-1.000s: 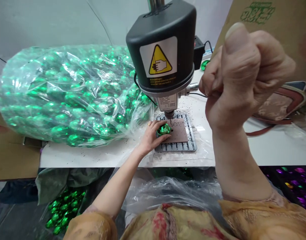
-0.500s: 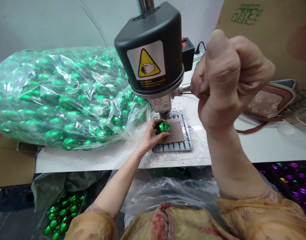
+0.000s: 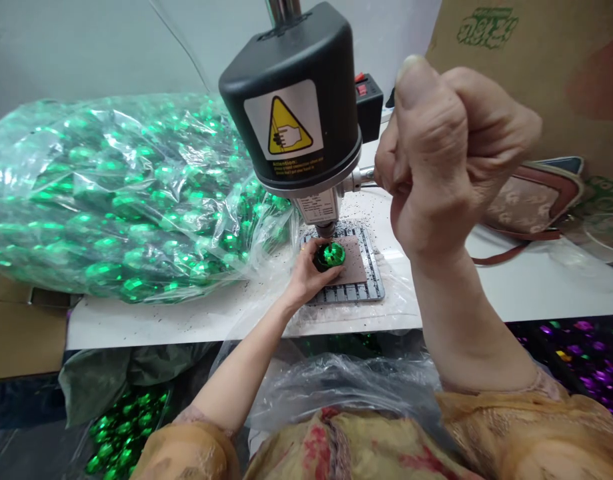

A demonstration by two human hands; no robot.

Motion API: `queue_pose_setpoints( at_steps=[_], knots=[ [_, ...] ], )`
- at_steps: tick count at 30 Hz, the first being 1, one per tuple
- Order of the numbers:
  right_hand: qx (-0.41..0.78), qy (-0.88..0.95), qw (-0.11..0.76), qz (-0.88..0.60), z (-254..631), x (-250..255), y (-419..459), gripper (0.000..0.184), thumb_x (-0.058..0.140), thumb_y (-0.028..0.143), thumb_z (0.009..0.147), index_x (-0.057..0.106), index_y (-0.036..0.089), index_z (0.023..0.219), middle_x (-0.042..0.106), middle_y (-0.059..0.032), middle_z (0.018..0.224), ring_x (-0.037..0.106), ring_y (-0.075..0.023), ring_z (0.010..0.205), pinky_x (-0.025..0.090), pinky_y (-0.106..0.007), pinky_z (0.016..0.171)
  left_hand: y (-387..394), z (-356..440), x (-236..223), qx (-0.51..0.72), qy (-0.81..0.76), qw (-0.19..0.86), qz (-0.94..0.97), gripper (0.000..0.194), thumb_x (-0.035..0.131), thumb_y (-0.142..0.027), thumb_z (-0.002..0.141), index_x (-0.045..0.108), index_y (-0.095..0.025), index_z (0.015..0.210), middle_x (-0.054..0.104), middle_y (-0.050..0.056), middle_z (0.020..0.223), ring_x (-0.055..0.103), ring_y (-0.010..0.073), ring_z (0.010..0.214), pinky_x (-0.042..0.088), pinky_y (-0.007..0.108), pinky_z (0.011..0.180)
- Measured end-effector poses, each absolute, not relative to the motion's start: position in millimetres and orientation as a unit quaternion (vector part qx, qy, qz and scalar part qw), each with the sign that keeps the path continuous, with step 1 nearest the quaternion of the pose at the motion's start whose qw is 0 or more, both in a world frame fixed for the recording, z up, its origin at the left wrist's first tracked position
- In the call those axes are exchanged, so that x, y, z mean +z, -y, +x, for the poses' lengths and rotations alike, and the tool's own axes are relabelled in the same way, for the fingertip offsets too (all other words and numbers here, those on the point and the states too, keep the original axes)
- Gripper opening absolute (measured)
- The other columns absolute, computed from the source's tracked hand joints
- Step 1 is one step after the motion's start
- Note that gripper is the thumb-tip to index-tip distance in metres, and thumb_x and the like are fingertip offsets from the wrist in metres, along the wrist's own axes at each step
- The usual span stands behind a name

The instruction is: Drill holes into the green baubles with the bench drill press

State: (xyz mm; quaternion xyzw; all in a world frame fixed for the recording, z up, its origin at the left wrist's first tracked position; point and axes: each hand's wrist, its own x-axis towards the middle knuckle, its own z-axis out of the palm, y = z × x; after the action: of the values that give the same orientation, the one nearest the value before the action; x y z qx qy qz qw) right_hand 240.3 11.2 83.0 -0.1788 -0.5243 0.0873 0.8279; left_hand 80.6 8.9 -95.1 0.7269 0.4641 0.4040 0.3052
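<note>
My left hand (image 3: 306, 272) pinches a shiny green faceted ball (image 3: 334, 254) between thumb and fingers. The ball sits over a brownish board (image 3: 355, 257) on the grey slotted base plate (image 3: 375, 288). Just above it is the chuck (image 3: 326, 230) of a small black drill press (image 3: 291, 100) with a yellow hand-warning label. Whether the bit touches the ball is too small to tell. My right hand (image 3: 439, 153) is closed in a fist around the press's metal feed lever (image 3: 365, 175), hiding its outer end.
A large clear bag of green balls (image 3: 121, 200) lies on the white table (image 3: 151, 323) at left. A handbag (image 3: 531, 197) and a cardboard box (image 3: 546, 73) stand at right. Below the table edge are more green balls (image 3: 126, 427) and purple pieces (image 3: 599, 363). Dark shavings dot the tabletop.
The view has shifted slightly, so the press appears further left. My left hand has brought the ball a little to the right under the chuck. My right hand stays on the lever.
</note>
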Motion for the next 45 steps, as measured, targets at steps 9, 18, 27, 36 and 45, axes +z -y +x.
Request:
queue_pose_setpoints(
  at_steps=[9, 18, 27, 36, 45],
  knots=[
    [0.114, 0.508, 0.841, -0.144, 238, 81, -9, 0.055, 0.067, 0.044, 0.084, 0.027, 0.019, 0.054, 0.021, 0.0054, 0.047, 0.031, -0.004, 0.04, 0.016, -0.029, 0.047, -1, 87, -107, 0.447, -0.466, 0.338, 0.685, 0.056, 0.085, -0.035, 0.074, 0.056, -0.021, 0.12, 0.067, 0.009, 0.117, 0.065, 0.0254, 0.109, 0.054, 0.042, 0.095],
    [0.069, 0.527, 0.825, -0.194, 243, 51, 1, 0.057, 0.055, 0.043, 0.092, 0.023, 0.019, 0.052, 0.025, 0.0028, 0.047, 0.026, -0.0071, 0.042, 0.02, -0.033, 0.047, -2, 87, -107, 0.447, -0.459, 0.356, 0.68, 0.057, 0.085, -0.036, 0.073, 0.057, -0.02, 0.119, 0.066, 0.01, 0.12, 0.065, 0.0266, 0.112, 0.052, 0.044, 0.1],
    [0.006, 0.56, 0.824, -0.085, 249, 27, -13, 0.05, 0.055, 0.023, 0.086, 0.018, 0.018, 0.053, 0.025, 0.0044, 0.044, 0.026, -0.0078, 0.037, 0.026, -0.031, 0.038, -3, 85, -109, 0.45, -0.45, 0.362, 0.681, 0.057, 0.085, -0.037, 0.073, 0.056, -0.021, 0.119, 0.066, 0.011, 0.122, 0.064, 0.0274, 0.114, 0.051, 0.046, 0.102],
    [-0.05, 0.566, 0.822, -0.02, 249, 22, -22, 0.043, 0.053, 0.014, 0.083, 0.019, 0.02, 0.058, 0.025, 0.0066, 0.046, 0.025, -0.0052, 0.035, 0.026, -0.026, 0.036, -3, 86, -111, 0.456, -0.447, 0.373, 0.673, 0.056, 0.085, -0.033, 0.073, 0.056, -0.021, 0.119, 0.065, 0.012, 0.125, 0.063, 0.0283, 0.117, 0.049, 0.048, 0.104],
    [-0.016, 0.562, 0.825, -0.058, 248, 14, -13, 0.051, 0.06, 0.015, 0.079, 0.017, 0.018, 0.052, 0.025, 0.0065, 0.043, 0.024, -0.005, 0.034, 0.025, -0.027, 0.036, -2, 87, -110, 0.455, -0.461, 0.364, 0.669, 0.057, 0.087, -0.036, 0.07, 0.058, -0.02, 0.117, 0.066, 0.011, 0.119, 0.064, 0.0271, 0.11, 0.051, 0.045, 0.098]
  ],
)
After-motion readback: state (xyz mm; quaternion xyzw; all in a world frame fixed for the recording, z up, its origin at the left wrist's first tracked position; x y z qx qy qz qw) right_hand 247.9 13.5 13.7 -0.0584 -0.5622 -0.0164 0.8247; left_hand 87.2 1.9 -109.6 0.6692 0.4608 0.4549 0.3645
